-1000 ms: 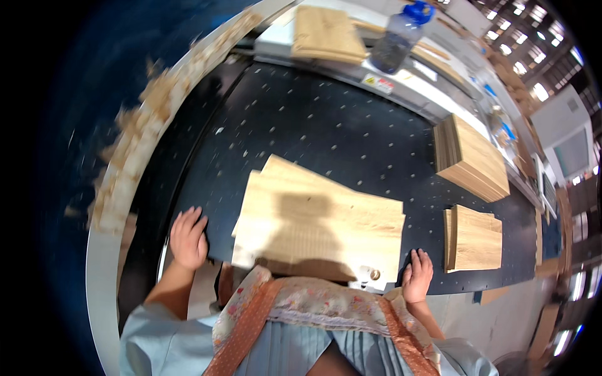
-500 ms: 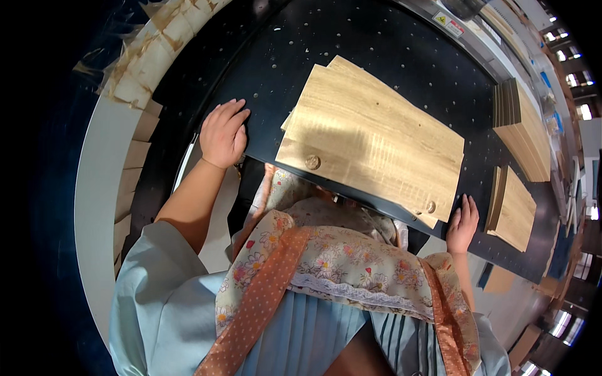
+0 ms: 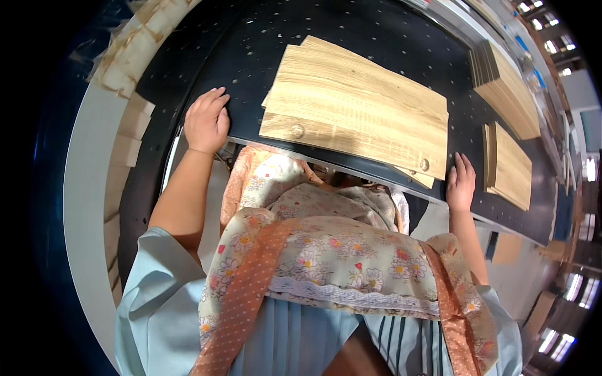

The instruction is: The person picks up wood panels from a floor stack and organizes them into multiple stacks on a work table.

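Resting by the front edge of the black table [image 3: 251, 50], both hands were empty: left hand [image 3: 207, 122] well left of the boards, fingers together and relaxed; right hand [image 3: 461, 182] just beside their right end, fingers extended, no grasp. Couldn't tell if the right thumb touched wood. Top board [image 3: 357, 103] lay between the hands, skewed over at least one lower board [image 3: 421, 180] whose corners stuck out at back left and front right. Two round recesses [image 3: 296, 131] sat near its front corners. Short stack [image 3: 511, 166] and tall stack [image 3: 508, 94] stood to the right, beyond that hand. My read: the skew called for care, since pushing one corner would probably have slid the boards apart; best was even, two-handed pressure at both ends, fingertips out of the gap between layers.
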